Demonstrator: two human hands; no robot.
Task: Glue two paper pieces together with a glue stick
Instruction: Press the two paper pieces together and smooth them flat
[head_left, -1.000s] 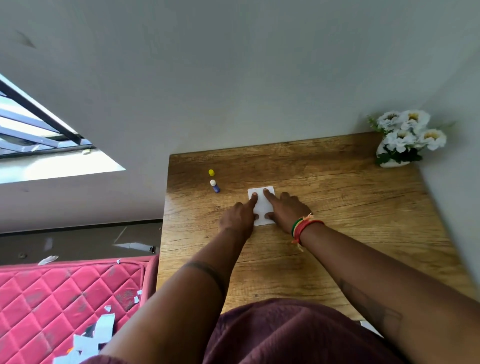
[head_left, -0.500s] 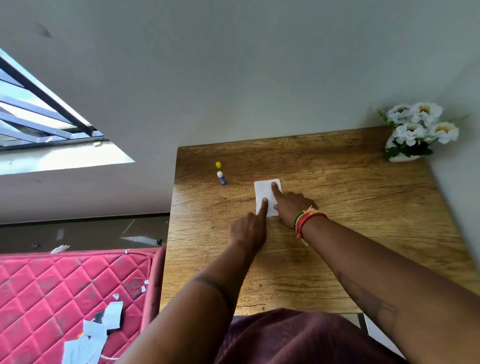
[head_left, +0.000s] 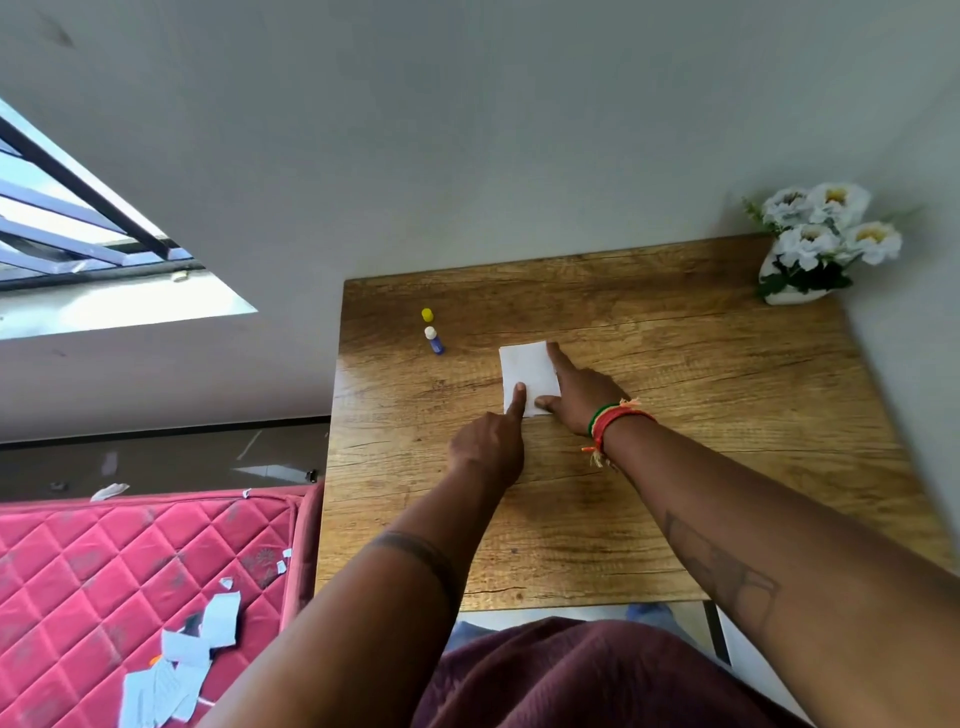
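I'm watching the small white rectangular paper piece (head_left: 527, 371) lie flat on the brown wood-grain table (head_left: 701, 415), toward its far edge and a little left of centre. Only one sheet shows; whether a second lies under it I cannot tell. The left hand (head_left: 491, 441) has slid its pointing forefinger back from the far end to the near left corner of the sheet since a second ago, other fingers curled in, clasping nothing. The right hand (head_left: 579, 397) has crept the other way: its forefinger now reaches the far right corner, thumb on the near edge, palm low, nothing clasped either. So both hands press and none grips. I read this as the smoothing stroke, rubbing the glued joint down from end to end, which puts the task near its finish. The blue glue stick with a white tip (head_left: 434, 340) lies on its side near the far left corner, its yellow cap (head_left: 427, 314) apart just beyond it. Capping looks like the job left, and a dragging fingertip could skew the sheet while the glue is wet
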